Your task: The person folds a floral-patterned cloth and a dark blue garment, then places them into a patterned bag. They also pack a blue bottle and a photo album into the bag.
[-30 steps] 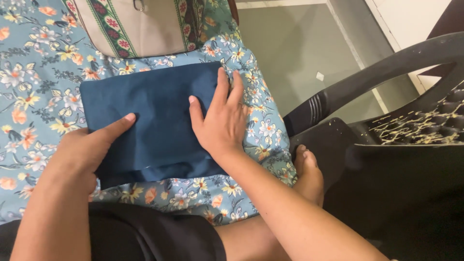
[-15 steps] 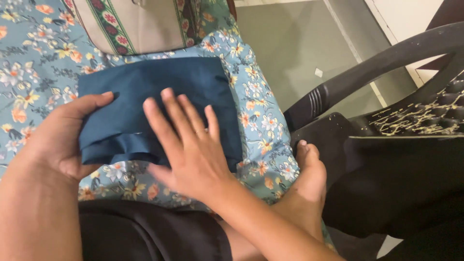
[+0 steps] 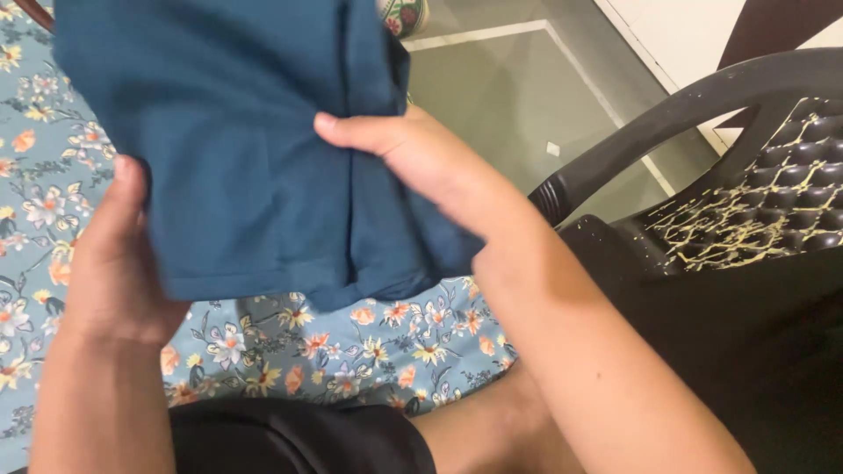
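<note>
Folded dark blue cloth (image 3: 237, 167), matte woven fabric, fills the frame from 9 to 12 o'clock, lifted clear of the floral bedsheet (image 3: 351, 351) and held up in both hands. Its top edge is cut off by the frame, so its full size cannot be read. A vertical fold ridge runs down its right part; the lower edge shows stacked layers, slightly uneven, with a soft rounded corner at bottom centre.

Left hand (image 3: 110, 263), at 8 o'clock: thumb lies along the cloth's left edge, the fingers are hidden behind the fabric. Closed on the cloth, pinching that edge.

Right hand (image 3: 421, 167), just right of centre: thumb presses flat across the front of the cloth beside the fold ridge, the fingers are behind it and out of sight. Closed on the cloth as well. The forearm runs down to 5 o'clock.

The bedsheet is pale blue with printed orange, white and yellow flowers, lightly creased; much of it is covered by the cloth. Black fabric (image 3: 290, 443) at 6 o'clock, smooth, partly cut off by the lower frame edge.

Black plastic chair (image 3: 702, 219) at 3 o'clock: curved ribbed armrest, quilted-pattern back with yellowish crackled streaks. Only part shows. Grey-green floor (image 3: 492, 79) at 1 o'clock, smooth, with a pale border line.
</note>
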